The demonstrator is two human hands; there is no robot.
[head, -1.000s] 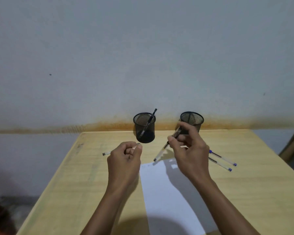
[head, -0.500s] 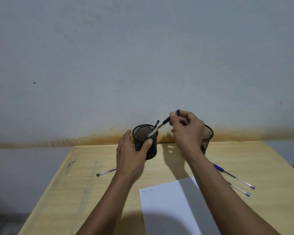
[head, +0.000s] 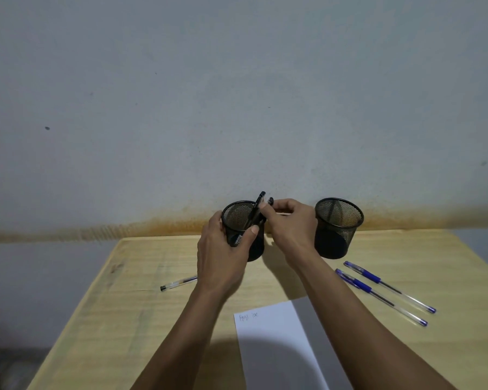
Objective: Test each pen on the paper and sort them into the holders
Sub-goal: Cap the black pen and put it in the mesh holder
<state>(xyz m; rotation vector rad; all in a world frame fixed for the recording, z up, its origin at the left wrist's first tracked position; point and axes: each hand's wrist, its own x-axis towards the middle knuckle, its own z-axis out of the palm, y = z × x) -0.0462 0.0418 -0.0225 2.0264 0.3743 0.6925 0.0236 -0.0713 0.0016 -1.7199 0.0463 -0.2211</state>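
Scribbles on paper (head: 276,342) illegible; clear pen (head: 178,283) partly behind left wrist.

Dim, flat indoor light from behind me, my own broad shadow fell over the paper (head: 268,327) and near table (head: 141,319) edge, no glare, focus was soft, wide-angle bending curved the table's edges, corners darkened.

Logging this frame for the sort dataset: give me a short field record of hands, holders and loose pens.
left hand: grips left holder
right hand: pinches black pen at left holder's rim
left holder contents: one black pen
right holder: contents unclear
loose pens: two blue pens right, one clear pen left
paper: some marks at top
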